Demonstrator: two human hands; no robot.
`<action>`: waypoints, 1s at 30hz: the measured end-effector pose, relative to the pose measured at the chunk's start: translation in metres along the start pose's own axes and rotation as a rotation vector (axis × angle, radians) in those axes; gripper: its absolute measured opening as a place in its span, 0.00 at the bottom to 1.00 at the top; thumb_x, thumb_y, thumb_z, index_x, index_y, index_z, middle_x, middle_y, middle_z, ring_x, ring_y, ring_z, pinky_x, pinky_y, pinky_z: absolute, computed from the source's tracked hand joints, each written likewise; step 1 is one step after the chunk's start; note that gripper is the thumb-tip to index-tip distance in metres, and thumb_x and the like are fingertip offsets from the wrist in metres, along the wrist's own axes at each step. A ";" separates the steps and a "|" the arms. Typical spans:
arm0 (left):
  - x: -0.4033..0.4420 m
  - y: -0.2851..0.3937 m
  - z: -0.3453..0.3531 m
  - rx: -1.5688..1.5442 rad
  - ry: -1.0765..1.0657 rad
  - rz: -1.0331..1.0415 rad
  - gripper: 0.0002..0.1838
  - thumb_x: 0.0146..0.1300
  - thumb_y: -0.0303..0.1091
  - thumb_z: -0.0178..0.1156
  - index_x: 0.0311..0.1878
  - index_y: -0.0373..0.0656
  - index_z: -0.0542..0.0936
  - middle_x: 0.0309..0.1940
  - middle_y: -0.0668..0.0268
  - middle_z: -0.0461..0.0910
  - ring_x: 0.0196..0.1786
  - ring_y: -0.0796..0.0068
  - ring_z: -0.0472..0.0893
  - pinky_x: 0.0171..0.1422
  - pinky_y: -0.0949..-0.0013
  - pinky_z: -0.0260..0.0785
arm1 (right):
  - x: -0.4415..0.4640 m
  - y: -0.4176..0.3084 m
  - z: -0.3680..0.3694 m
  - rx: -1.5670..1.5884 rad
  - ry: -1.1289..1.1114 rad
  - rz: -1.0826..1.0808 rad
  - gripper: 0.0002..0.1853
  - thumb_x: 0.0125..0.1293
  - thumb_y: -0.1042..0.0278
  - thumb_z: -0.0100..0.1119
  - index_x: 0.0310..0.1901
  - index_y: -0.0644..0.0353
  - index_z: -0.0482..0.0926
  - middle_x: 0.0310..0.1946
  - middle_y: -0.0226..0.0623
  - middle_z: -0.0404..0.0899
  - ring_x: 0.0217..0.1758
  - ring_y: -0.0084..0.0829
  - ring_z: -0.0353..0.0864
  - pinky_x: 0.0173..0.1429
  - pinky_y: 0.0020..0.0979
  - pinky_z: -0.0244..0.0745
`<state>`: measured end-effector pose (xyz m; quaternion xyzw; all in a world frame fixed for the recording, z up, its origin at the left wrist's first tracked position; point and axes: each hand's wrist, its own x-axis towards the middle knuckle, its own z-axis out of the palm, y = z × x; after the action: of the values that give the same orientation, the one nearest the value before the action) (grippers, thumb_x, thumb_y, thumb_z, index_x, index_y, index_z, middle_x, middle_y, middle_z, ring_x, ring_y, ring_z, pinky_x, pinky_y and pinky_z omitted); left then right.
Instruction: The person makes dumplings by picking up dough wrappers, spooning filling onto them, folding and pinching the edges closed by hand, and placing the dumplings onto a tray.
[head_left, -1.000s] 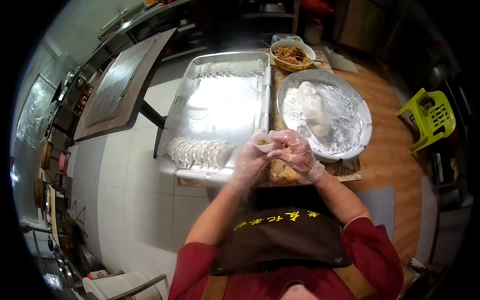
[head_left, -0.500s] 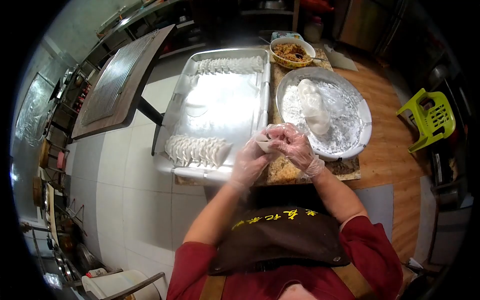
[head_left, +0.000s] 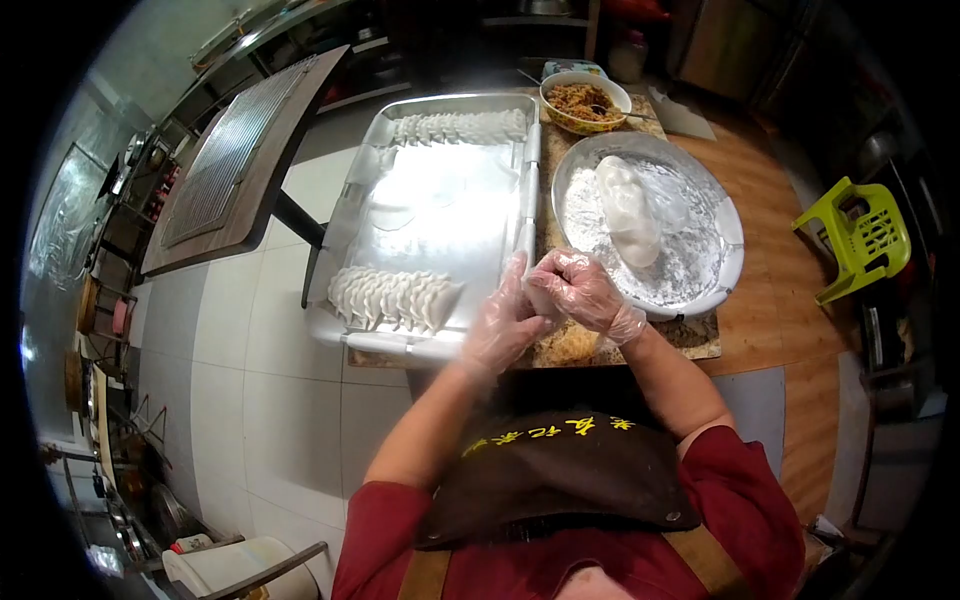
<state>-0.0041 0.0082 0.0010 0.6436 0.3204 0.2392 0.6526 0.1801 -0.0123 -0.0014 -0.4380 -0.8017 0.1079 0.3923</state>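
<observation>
Both my hands wear clear plastic gloves and meet above the near edge of the table. A small white dumpling (head_left: 541,301) lies between them, mostly covered by fingers. My right hand (head_left: 580,290) is closed, its fingertips pinching the dumpling. Fingers pointing forward and thumb bent across, my left hand (head_left: 500,328) holds the dumpling's other side. To the left is a metal tray (head_left: 440,225), with a row of pleated dumplings (head_left: 393,299) near me and another row (head_left: 460,127) at its far end. A large basin (head_left: 733,255) of white flour, with a lump of white dough (head_left: 628,212), sits at the right.
A bowl of brown chopped filling (head_left: 583,103) with utensils stands behind the basin on the stone-patterned tabletop (head_left: 565,345). On the wooden floor at right is a green plastic stool (head_left: 868,235). A dark table with a wire rack (head_left: 235,150) stands at left.
My left fingers have straightened and parted somewhat from the right hand's fingers. The right hand has turned slightly and its fingers have curled in over the dumpling. Tray and basin contents look the same.
</observation>
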 end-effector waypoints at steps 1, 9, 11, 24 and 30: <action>0.000 -0.002 -0.001 -0.006 -0.014 0.005 0.51 0.57 0.17 0.60 0.77 0.38 0.38 0.53 0.56 0.76 0.53 0.70 0.76 0.58 0.69 0.71 | -0.002 -0.001 0.001 0.048 -0.025 0.089 0.10 0.66 0.69 0.58 0.46 0.63 0.80 0.37 0.39 0.82 0.37 0.31 0.83 0.38 0.27 0.84; 0.014 -0.030 -0.003 0.000 -0.078 0.094 0.58 0.55 0.17 0.63 0.76 0.41 0.29 0.53 0.51 0.76 0.55 0.64 0.77 0.57 0.67 0.72 | 0.005 0.000 0.003 0.368 -0.106 0.361 0.10 0.69 0.64 0.59 0.38 0.64 0.81 0.29 0.33 0.79 0.35 0.21 0.76 0.42 0.26 0.74; 0.006 -0.005 -0.001 -0.031 -0.082 0.061 0.58 0.55 0.18 0.63 0.76 0.41 0.29 0.54 0.50 0.76 0.55 0.63 0.78 0.57 0.66 0.72 | 0.008 -0.001 0.001 0.218 -0.085 0.113 0.10 0.68 0.65 0.60 0.36 0.64 0.82 0.28 0.33 0.79 0.34 0.21 0.77 0.41 0.26 0.74; 0.002 0.001 0.004 -0.430 0.142 0.034 0.46 0.58 0.15 0.62 0.74 0.32 0.45 0.55 0.50 0.73 0.57 0.63 0.77 0.59 0.66 0.74 | -0.020 -0.004 -0.002 0.614 0.170 0.584 0.10 0.69 0.65 0.56 0.44 0.62 0.80 0.36 0.33 0.81 0.39 0.24 0.79 0.44 0.26 0.78; 0.002 0.004 0.000 -0.656 0.199 0.058 0.32 0.60 0.16 0.60 0.67 0.32 0.61 0.53 0.54 0.74 0.55 0.65 0.77 0.60 0.66 0.74 | -0.035 -0.004 -0.009 0.863 -0.126 0.735 0.11 0.69 0.63 0.60 0.42 0.63 0.78 0.33 0.29 0.78 0.33 0.19 0.76 0.41 0.22 0.75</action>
<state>-0.0026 0.0103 0.0044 0.3817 0.2699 0.4096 0.7833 0.1947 -0.0438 -0.0119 -0.4809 -0.5015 0.5811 0.4237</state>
